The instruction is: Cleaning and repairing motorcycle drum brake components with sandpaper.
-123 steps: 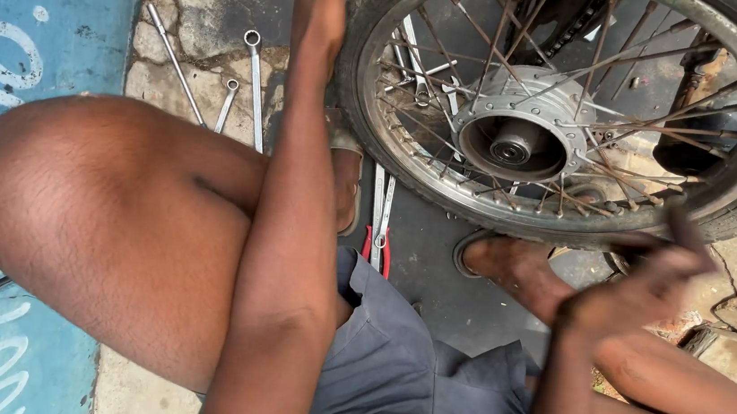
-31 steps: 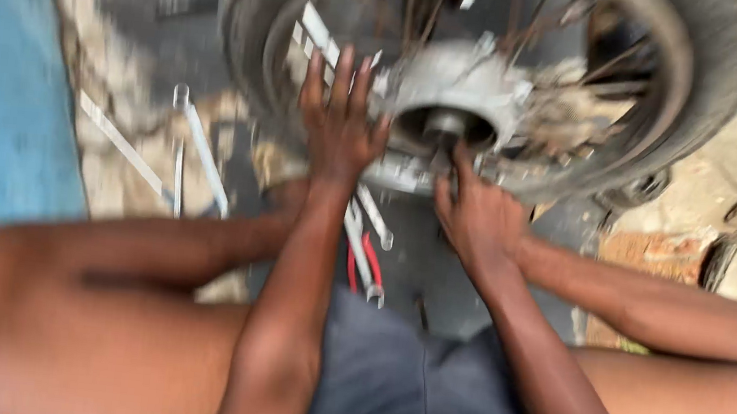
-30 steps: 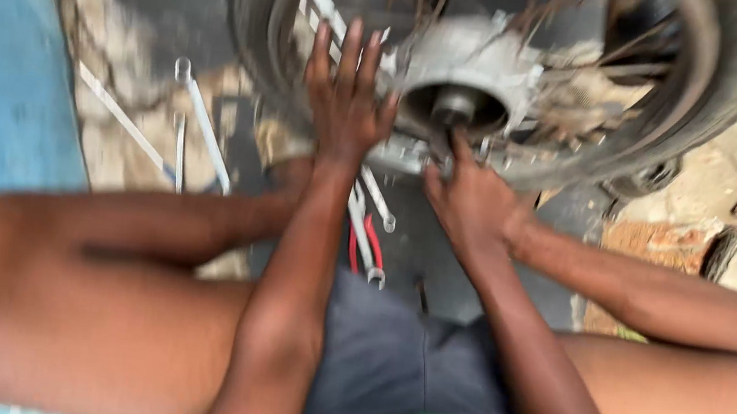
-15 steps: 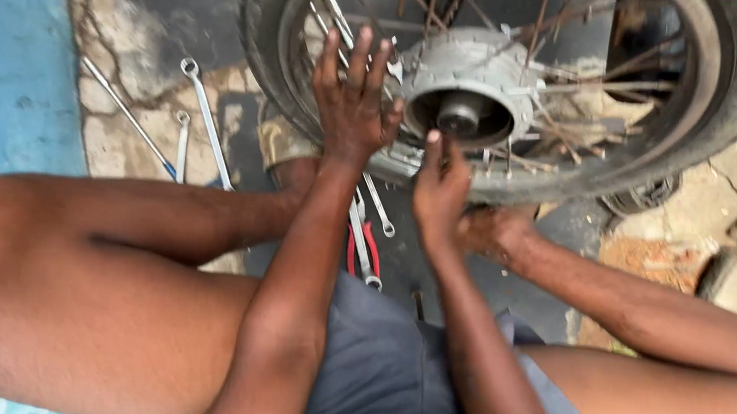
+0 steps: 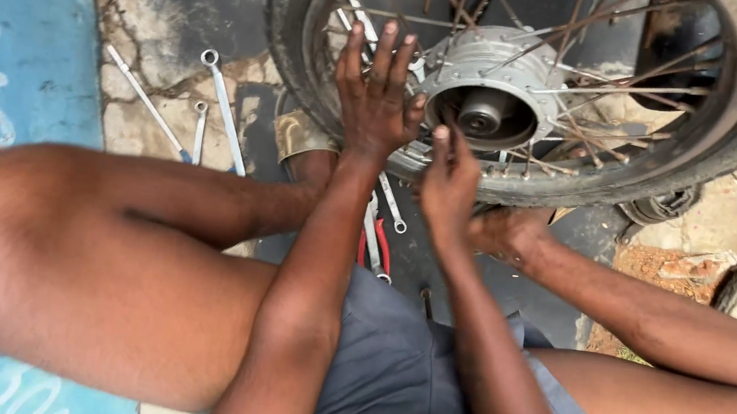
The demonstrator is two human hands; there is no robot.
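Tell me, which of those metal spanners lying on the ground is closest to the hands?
The short silver spanner just below the left hand's wrist, beside the red-handled pliers. The other spanners lie farther left on the stone paving.

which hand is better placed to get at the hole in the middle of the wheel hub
Probably the right hand: its raised fingertip sits just below the hub opening. The left hand lies flat and spread over the spokes beside the hub, steadying the wheel.

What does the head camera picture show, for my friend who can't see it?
A seated person's left hand presses flat on a spoked wheel while the right hand reaches toward its metal hub. Spanners lie on the stone ground.
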